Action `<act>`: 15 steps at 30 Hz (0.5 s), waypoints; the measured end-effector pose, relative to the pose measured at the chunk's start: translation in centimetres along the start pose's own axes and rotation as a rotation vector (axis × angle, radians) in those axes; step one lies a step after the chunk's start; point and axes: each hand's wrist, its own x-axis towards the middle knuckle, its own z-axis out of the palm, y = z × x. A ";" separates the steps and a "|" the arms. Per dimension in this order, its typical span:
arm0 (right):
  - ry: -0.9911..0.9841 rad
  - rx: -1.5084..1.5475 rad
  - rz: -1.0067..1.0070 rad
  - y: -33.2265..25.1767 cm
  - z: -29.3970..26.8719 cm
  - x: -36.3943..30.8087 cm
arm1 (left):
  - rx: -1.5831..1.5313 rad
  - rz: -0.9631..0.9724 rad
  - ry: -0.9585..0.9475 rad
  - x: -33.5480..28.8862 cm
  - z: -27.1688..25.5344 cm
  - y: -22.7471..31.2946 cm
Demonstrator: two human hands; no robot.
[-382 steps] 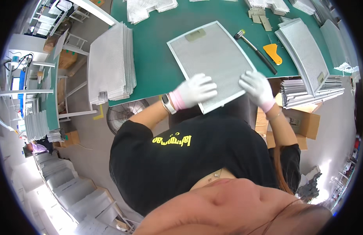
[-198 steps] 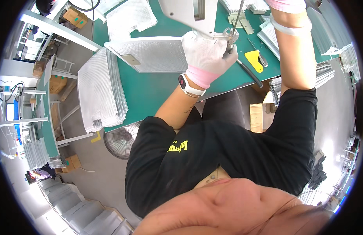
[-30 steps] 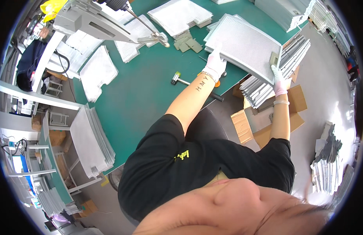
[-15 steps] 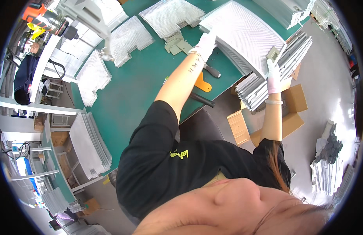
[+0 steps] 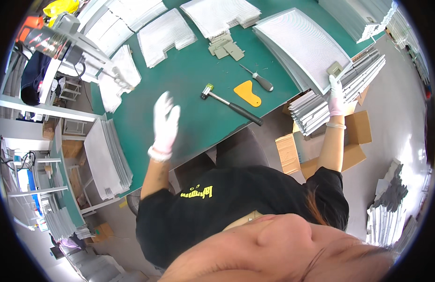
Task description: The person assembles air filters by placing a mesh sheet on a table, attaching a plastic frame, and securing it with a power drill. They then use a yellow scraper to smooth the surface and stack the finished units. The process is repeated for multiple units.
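Note:
My left hand [image 5: 165, 123], in a white glove, is raised over the green table, fingers stretched and holding nothing. At the table's right end my gloved right hand [image 5: 336, 97] grips the near corner of a white-framed mesh panel [image 5: 304, 44]. Its fingertips meet a small greenish-grey plate [image 5: 335, 69] on that corner; the underside of the grip is hidden. The panel lies tilted over other panels. Between my hands lie a hammer [image 5: 231, 107] with a black grip, a yellow scraper [image 5: 248, 93] and a screwdriver [image 5: 262, 82].
Several greenish-grey plates [image 5: 226, 47] lie beside stacked cut mesh sheets [image 5: 219, 16]. Another mesh stack [image 5: 107, 162] stands at the table's left edge. Metal strips [image 5: 316, 115] jut out above an open cardboard box [image 5: 356, 152]. A power drill [image 5: 50, 44] hangs at upper left.
My left hand has let go of the mesh panel's left side and moved left and nearer, uncovering the hammer and screwdriver. My right hand stays at the panel's corner.

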 end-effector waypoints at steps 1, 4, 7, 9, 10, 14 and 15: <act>-0.006 0.023 -0.017 0.2 0.5 0.4 | 0.086 -0.003 0.094 -2.1 -3.0 0.9; 0.027 0.034 -0.024 -0.5 2.9 -1.2 | 0.826 0.126 0.397 -7.8 -12.8 0.3; 0.058 -0.169 0.003 -0.4 3.3 -1.7 | 1.396 -0.125 0.606 -13.2 -21.7 -0.9; 0.173 -0.628 -0.129 0.4 2.0 -0.4 | 1.561 -0.504 0.482 -15.9 -22.5 -4.4; 0.222 -0.853 -0.198 0.3 2.4 -0.4 | 1.632 -0.704 0.418 -16.7 -23.0 -5.2; 0.391 -0.910 -0.503 0.1 2.3 -3.1 | 1.306 -0.747 0.346 -18.1 -28.5 -6.4; 0.427 -1.014 -0.635 0.3 2.1 -4.5 | 1.219 -0.778 0.353 -18.2 -29.7 -5.6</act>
